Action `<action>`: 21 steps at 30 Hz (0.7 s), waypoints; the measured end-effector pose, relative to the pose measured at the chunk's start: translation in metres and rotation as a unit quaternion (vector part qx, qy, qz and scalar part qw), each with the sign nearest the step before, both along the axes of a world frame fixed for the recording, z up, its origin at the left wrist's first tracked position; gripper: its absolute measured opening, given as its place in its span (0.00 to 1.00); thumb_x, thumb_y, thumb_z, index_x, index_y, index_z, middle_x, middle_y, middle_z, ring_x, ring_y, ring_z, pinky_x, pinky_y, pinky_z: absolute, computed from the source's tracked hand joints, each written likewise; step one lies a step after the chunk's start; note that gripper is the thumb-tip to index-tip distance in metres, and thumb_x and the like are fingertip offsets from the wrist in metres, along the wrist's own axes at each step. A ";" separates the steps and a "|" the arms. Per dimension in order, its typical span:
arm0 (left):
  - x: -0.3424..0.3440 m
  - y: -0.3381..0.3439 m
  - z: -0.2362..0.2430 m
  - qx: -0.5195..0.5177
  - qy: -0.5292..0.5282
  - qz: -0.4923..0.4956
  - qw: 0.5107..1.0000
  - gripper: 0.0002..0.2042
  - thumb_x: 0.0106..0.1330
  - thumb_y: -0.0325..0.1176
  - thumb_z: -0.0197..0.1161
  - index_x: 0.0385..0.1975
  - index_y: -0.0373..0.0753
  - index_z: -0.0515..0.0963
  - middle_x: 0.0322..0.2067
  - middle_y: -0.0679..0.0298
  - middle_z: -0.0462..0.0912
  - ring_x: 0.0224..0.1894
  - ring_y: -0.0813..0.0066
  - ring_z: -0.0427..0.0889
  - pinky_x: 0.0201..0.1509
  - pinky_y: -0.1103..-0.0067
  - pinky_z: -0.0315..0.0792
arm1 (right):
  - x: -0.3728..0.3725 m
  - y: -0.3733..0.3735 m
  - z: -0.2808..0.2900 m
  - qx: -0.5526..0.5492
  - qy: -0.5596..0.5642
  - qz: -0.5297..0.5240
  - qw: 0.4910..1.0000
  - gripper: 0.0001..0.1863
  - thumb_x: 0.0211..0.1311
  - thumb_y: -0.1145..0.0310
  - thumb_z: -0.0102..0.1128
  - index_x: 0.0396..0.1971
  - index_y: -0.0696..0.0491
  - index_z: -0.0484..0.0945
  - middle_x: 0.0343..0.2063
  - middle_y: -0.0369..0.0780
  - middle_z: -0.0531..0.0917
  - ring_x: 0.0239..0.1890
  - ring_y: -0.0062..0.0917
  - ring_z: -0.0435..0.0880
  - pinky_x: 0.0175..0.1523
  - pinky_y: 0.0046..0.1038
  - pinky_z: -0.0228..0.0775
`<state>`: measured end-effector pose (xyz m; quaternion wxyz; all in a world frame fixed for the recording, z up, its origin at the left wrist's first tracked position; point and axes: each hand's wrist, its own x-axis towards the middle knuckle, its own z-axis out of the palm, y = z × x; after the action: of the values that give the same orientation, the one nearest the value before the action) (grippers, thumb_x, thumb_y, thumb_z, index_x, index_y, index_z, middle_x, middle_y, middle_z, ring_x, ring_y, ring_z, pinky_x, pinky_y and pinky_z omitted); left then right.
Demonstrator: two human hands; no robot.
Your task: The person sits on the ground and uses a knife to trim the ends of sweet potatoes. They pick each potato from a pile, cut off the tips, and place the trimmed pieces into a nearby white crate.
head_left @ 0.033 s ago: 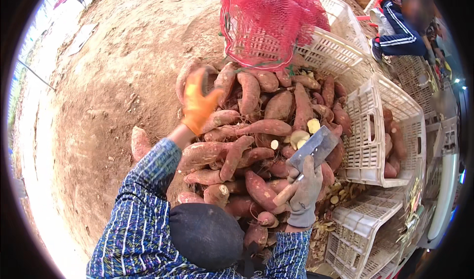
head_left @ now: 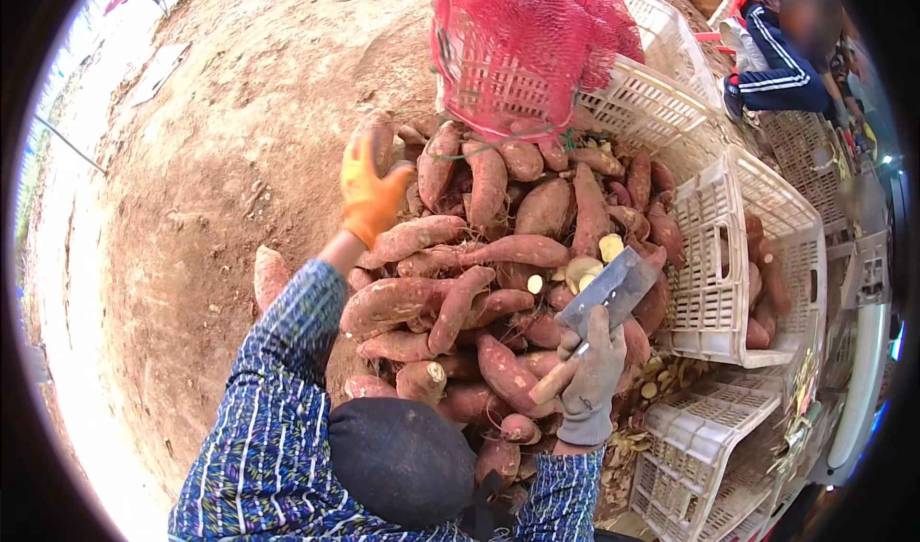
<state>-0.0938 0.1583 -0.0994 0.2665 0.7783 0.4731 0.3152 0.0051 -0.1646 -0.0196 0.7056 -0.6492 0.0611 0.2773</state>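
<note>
A heap of reddish sweet potatoes (head_left: 498, 250) lies on the ground in front of me. My left hand (head_left: 370, 197), in an orange glove, is at the heap's far left edge. Its fingers and thumb close around a sweet potato (head_left: 381, 139), partly hidden by the glove. My right hand (head_left: 592, 379), in a grey glove, grips a cleaver (head_left: 613, 291) by its wooden handle. The broad blade points away over the right part of the heap. Pale cut pieces (head_left: 581, 272) lie just beside the blade.
A white plastic crate (head_left: 704, 264) holding sweet potatoes stands tipped on the right. Another white crate (head_left: 709, 427) is nearer me. Red mesh bags (head_left: 537, 34) drape over a crate at the back. A person (head_left: 781, 58) sits at the far right. Bare earth (head_left: 192, 207) extends left.
My left hand has shifted slightly left and come around the sweet potato at the heap's edge. The right hand and cleaver have hardly moved.
</note>
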 end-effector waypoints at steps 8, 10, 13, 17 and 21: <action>-0.013 0.172 -0.101 -0.272 -0.019 0.009 0.962 0.45 0.45 0.48 0.78 0.61 0.31 0.66 0.52 0.49 0.79 0.54 0.59 0.79 0.57 0.68 0.73 | -0.018 0.011 -0.007 -0.043 0.025 0.030 0.998 0.16 0.71 0.57 0.52 0.39 0.57 0.72 0.23 0.37 0.79 0.16 0.17 0.71 0.21 0.19 0.64; -0.033 0.188 -0.109 -0.341 -0.133 -0.050 0.929 0.42 0.43 0.40 0.80 0.58 0.29 0.67 0.49 0.54 0.80 0.48 0.69 0.80 0.49 0.75 0.77 | -0.023 0.018 -0.011 -0.031 0.029 0.034 0.999 0.15 0.71 0.58 0.52 0.39 0.57 0.72 0.23 0.37 0.78 0.16 0.17 0.71 0.21 0.19 0.64; -0.024 0.113 -0.093 -0.385 -0.167 -0.042 0.907 0.38 0.47 0.32 0.77 0.60 0.31 0.67 0.50 0.57 0.79 0.48 0.69 0.81 0.50 0.76 0.77 | -0.023 0.013 -0.014 -0.035 0.025 0.027 0.999 0.14 0.72 0.60 0.52 0.40 0.57 0.72 0.22 0.37 0.78 0.17 0.16 0.72 0.21 0.18 0.64; -0.055 0.047 -0.032 -0.367 -0.160 -0.129 0.907 0.38 0.46 0.27 0.74 0.62 0.35 0.68 0.53 0.58 0.78 0.54 0.69 0.78 0.60 0.75 0.72 | -0.026 0.017 -0.013 -0.088 -0.035 0.074 0.993 0.14 0.72 0.62 0.53 0.41 0.59 0.74 0.23 0.37 0.79 0.18 0.15 0.74 0.23 0.19 0.68; -0.063 0.002 0.030 -0.283 -0.142 -0.254 0.914 0.45 0.41 0.30 0.79 0.65 0.33 0.65 0.57 0.56 0.76 0.59 0.67 0.74 0.66 0.74 0.65 | -0.028 0.025 -0.010 -0.141 -0.228 0.105 0.958 0.13 0.70 0.67 0.55 0.46 0.61 0.76 0.29 0.42 0.82 0.26 0.24 0.82 0.30 0.26 0.74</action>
<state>-0.1564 0.1608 -0.0692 0.6111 0.7111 0.2860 0.1975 -0.0229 -0.1394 -0.0291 0.5690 -0.7907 -0.1313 0.1835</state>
